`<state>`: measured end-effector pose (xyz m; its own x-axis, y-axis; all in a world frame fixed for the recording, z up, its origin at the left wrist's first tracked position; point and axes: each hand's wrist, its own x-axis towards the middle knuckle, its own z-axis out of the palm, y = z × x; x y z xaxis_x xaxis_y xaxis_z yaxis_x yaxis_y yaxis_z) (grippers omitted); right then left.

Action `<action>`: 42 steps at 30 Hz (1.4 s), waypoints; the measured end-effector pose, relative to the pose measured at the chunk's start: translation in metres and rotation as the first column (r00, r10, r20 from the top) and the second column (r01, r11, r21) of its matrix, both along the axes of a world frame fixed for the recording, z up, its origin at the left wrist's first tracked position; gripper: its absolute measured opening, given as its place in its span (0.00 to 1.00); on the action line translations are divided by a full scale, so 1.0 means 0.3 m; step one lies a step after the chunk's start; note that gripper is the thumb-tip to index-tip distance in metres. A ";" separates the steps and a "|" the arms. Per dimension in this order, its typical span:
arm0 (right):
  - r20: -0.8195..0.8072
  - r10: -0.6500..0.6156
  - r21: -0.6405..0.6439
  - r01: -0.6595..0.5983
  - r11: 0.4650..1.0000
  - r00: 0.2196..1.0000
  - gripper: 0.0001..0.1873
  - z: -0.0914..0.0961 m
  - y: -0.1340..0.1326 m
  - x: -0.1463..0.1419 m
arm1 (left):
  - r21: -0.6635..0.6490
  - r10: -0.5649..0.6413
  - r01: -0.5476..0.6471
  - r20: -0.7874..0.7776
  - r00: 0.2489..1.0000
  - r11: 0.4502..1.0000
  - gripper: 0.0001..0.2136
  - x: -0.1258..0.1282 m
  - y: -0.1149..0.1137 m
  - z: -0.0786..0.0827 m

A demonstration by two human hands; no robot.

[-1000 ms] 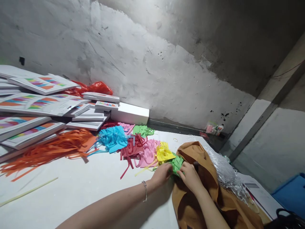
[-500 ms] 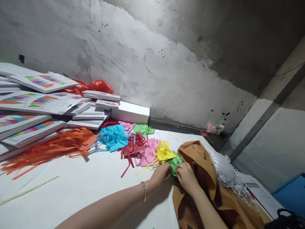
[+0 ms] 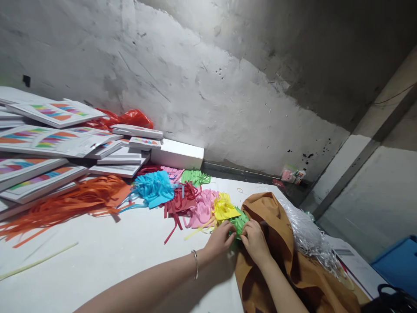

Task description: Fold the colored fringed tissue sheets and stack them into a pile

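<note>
Both hands meet at a bunch of green fringed paper (image 3: 239, 220) on the white table (image 3: 130, 265). My left hand (image 3: 222, 237) has its fingers curled at the bunch's left edge. On the other side, my right hand (image 3: 254, 240) pinches the green paper at its lower right. Yellow fringed paper (image 3: 224, 207) lies just beyond my left fingers, partly over the green. Pink fringed paper (image 3: 205, 208) and dark red fringed paper (image 3: 180, 202) come farther left. A brown cloth (image 3: 270, 213) is bunched against the right hand and forearm.
Stacked flat white boxes (image 3: 58, 141) fill the left back, near a white carton (image 3: 179, 153) and a red plastic bag (image 3: 130, 117). Blue (image 3: 153, 189) and orange fringed paper (image 3: 81, 195) lie in front. White shredded strips (image 3: 308, 232) lie beyond the cloth. A wall (image 3: 195, 87) stands behind.
Both hands stay at the green fringed paper, with only slight finger movement. The left fingers have loosened a little. The view has shifted slightly.
</note>
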<state>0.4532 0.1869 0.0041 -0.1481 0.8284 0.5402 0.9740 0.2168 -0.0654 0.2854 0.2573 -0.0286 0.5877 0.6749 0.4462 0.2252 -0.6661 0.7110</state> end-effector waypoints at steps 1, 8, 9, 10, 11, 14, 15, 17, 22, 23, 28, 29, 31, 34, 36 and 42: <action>-0.002 0.004 0.009 -0.004 1.000 1.000 0.13 -0.002 0.000 0.001 | 0.001 -0.002 0.002 0.005 1.000 1.000 0.04 0.003 0.003 0.000; -0.029 0.019 0.042 -0.018 0.999 0.999 0.12 -0.001 -0.014 -0.009 | 0.029 -0.003 0.004 -0.009 1.000 1.000 0.06 0.018 0.030 -0.002; -0.034 0.021 0.042 -0.020 0.999 0.999 0.12 -0.001 -0.015 -0.010 | 0.039 -0.007 0.007 -0.015 1.000 0.999 0.06 0.016 0.031 -0.002; -0.041 0.022 0.044 -0.020 0.999 0.999 0.12 -0.002 -0.015 -0.011 | 0.051 -0.012 0.013 -0.022 1.000 0.999 0.06 0.013 0.031 -0.001; -0.047 0.020 0.045 -0.018 0.999 0.999 0.12 -0.003 -0.015 -0.010 | 0.063 -0.020 0.022 -0.029 0.999 0.998 0.06 0.010 0.030 -0.001; -0.064 0.008 0.045 -0.006 0.999 0.998 0.12 -0.007 -0.012 -0.008 | 0.098 -0.055 0.060 -0.059 0.997 0.993 0.05 0.002 0.027 0.002; -0.067 0.003 0.043 0.000 0.999 0.998 0.12 -0.008 -0.011 -0.007 | 0.107 -0.068 0.076 -0.073 0.995 0.991 0.05 -0.001 0.026 0.003; -0.074 -0.011 0.038 0.014 0.999 0.997 0.12 -0.009 -0.011 -0.007 | 0.122 -0.088 0.100 -0.100 0.991 0.987 0.04 -0.004 0.026 0.006; -0.085 -0.027 0.016 0.028 0.999 0.996 0.12 -0.005 -0.016 -0.014 | 0.137 -0.090 0.112 -0.161 0.983 0.984 0.05 -0.001 0.035 0.017; -0.087 -0.025 0.012 0.026 1.000 0.996 0.12 -0.004 -0.016 -0.017 | 0.138 -0.085 0.109 -0.173 0.981 0.984 0.06 0.001 0.037 0.019; -0.087 -0.015 -0.012 0.014 1.000 0.996 0.13 0.004 -0.022 -0.030 | 0.132 -0.061 0.096 -0.247 0.967 0.986 0.07 0.007 0.038 0.028; -0.086 -0.017 -0.014 0.016 1.000 0.996 0.13 0.008 -0.025 -0.030 | 0.127 -0.052 0.088 -0.259 0.964 0.988 0.08 0.005 0.042 0.030; -0.088 -0.033 -0.010 0.032 0.999 0.996 0.13 0.021 -0.036 -0.023 | 0.104 -0.018 0.048 -0.275 0.961 0.993 0.09 -0.006 0.063 0.035; -0.114 -0.078 0.007 0.080 0.997 0.990 0.14 0.051 -0.059 0.002 | 0.034 0.067 -0.060 -0.276 0.959 0.998 0.11 -0.035 0.123 0.049; -0.146 -0.104 0.035 0.111 0.993 0.984 0.14 0.077 -0.079 0.021 | -0.037 0.125 -0.140 -0.272 0.954 0.990 0.12 -0.056 0.174 0.061; -0.228 -0.120 0.220 0.171 0.960 0.966 0.13 0.189 -0.168 0.033 | -0.296 0.268 -0.331 -0.234 0.935 0.896 0.14 -0.069 0.289 0.098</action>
